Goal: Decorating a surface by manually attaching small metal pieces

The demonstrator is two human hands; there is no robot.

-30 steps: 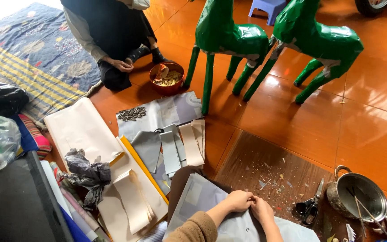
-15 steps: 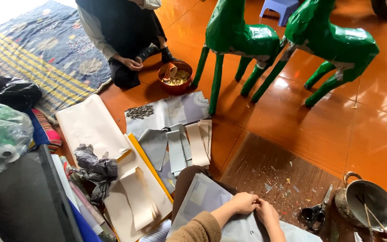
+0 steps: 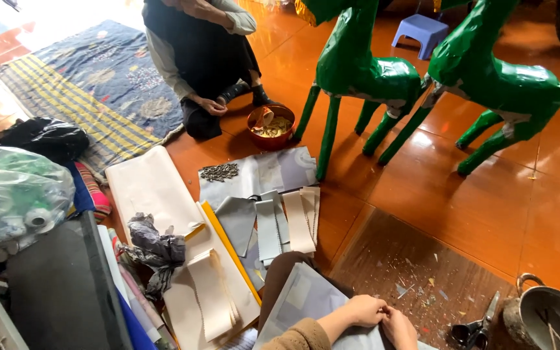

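At the far left lay a clear plastic bag (image 3: 14, 194) stuffed with rolls and scraps, with a black bag (image 3: 40, 137) behind it on the striped mat (image 3: 66, 110). Next along, a long cream sheet (image 3: 153, 188) stretched across the orange floor (image 3: 422, 188), a crumpled grey wad (image 3: 153, 249) lying at its near end. Beyond it a second person crouched (one hand (image 3: 212, 105) resting low by the knee) beside a red bowl (image 3: 270, 126) of shavings. Cut grey and cream strips (image 3: 280, 223) lay side by side in front of the wearer, their long axes running away from the camera toward the bowl.

At the bottom edge the grey paper sheet (image 3: 306, 298) rested over the wearer's lap, its long axis slanting from lower left to upper right, the far corner pointing toward the strips. The left hand (image 3: 364, 310) sat on the sheet's right part with its grip pinched together on the paper's edge. The right hand (image 3: 398, 324) was touching it, fingers likewise closed on the same edge, though the exact pinch was too small to make out.

Further right, a brown board (image 3: 422, 272) speckled with paper bits lay on the floor, black-handled scissors (image 3: 478, 327) on its near corner, and a metal pot (image 3: 549, 317) just beside them. Behind stood two green paper deer (image 3: 384, 78), legs splayed, and a blue stool (image 3: 422, 29).
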